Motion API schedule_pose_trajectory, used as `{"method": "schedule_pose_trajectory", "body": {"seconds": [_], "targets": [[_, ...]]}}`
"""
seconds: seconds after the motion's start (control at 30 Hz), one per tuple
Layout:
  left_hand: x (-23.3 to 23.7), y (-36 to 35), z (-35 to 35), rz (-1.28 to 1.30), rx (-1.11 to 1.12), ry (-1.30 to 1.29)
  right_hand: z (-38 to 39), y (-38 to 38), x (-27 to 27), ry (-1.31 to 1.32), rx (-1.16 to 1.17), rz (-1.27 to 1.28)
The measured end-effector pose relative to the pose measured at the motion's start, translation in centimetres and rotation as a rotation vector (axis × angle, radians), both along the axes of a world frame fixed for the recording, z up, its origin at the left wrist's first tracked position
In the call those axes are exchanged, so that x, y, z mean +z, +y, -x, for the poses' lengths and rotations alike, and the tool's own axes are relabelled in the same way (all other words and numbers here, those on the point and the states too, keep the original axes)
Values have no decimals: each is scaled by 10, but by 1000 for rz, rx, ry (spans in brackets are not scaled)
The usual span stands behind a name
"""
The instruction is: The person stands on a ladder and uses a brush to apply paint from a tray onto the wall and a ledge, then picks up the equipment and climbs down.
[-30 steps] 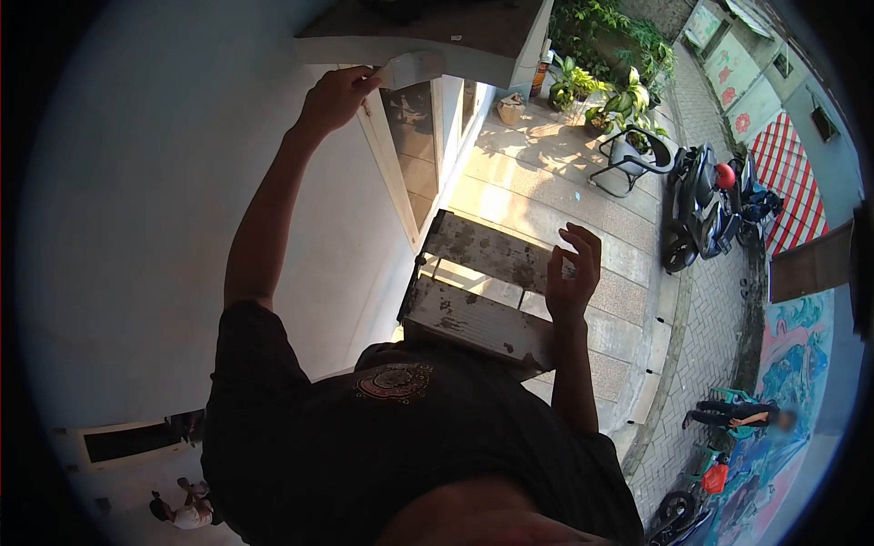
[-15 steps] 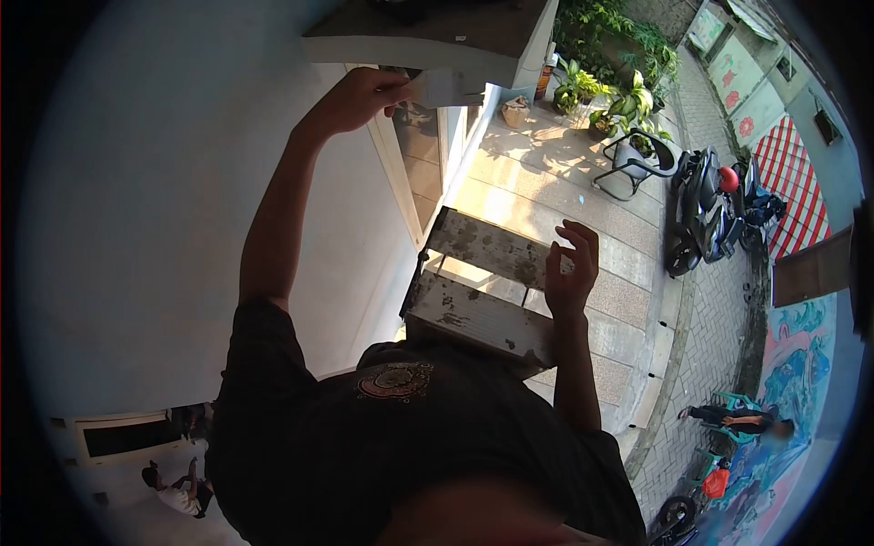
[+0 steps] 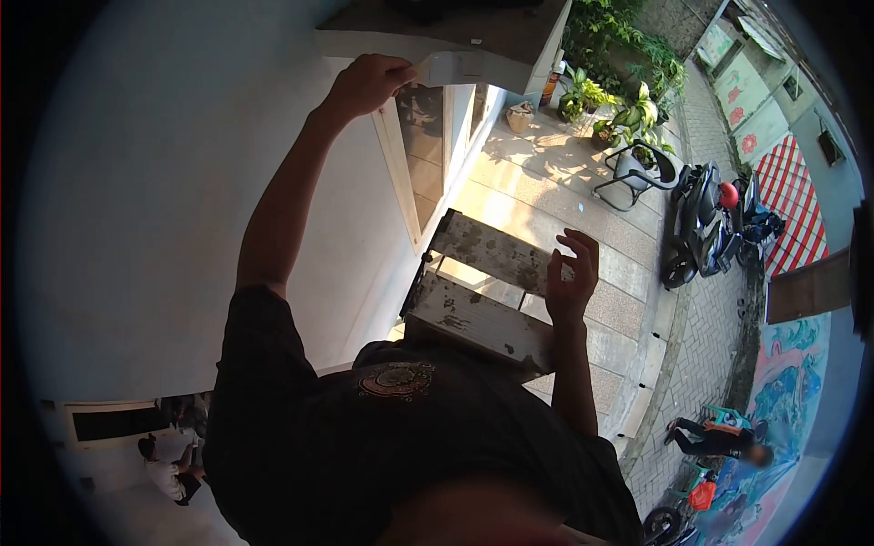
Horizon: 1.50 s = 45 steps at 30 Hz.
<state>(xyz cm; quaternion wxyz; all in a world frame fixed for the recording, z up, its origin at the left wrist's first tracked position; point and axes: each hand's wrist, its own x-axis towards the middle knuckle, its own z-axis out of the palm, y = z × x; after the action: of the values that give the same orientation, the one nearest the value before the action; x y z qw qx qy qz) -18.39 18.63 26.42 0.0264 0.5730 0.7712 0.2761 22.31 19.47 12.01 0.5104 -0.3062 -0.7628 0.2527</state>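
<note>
My left hand is raised at the upper left, with its fingers closed on a wide, flat brush. The brush lies over the pale front face of an overhanging ledge; whether its tip touches is hard to tell. Lower down, my right hand is held with curved fingers apart and nothing visible between them. It is beside the paint-spattered steps of a ladder, in front of my torso.
A pale wall fills the left side. Beyond the ladder are tiled ground, potted plants, a chair and parked motorbikes. One person is at the lower right, another at the lower left.
My left hand and the brush have moved slightly up along the ledge face. The view has shifted a little. My right hand stays almost in place.
</note>
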Motion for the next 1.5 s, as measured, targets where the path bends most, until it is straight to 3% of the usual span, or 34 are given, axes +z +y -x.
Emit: {"method": "schedule_pose_trajectory", "body": {"seconds": [0.57, 0.67, 0.97, 1.1, 1.17, 1.2, 1.37, 1.5], "targets": [[-1, -57, 111, 49, 530, 187, 0, 2, -4, -6, 6, 7], [-17, -54, 143, 23, 531, 280, 0, 3, -6, -10, 9, 5], [-7, -63, 102, 70, 647, 434, 0, 2, -6, -20, 2, 14], [16, -80, 64, 73, 583, 362, 1, 2, -6, -18, -3, 9], [27, -81, 47, 256, 329, 67, 1, 1, -4, -3, 15, 29], [25, -78, 38, 257, 325, 67, 1, 1, -4, -4, 11, 30], [9, -42, -10, -8, -140, -141, 1, 1, -5, -15, 3, 20], [3, -8, -37, -4, -162, -87, 1, 0, -4, -13, -1, 22]]}}
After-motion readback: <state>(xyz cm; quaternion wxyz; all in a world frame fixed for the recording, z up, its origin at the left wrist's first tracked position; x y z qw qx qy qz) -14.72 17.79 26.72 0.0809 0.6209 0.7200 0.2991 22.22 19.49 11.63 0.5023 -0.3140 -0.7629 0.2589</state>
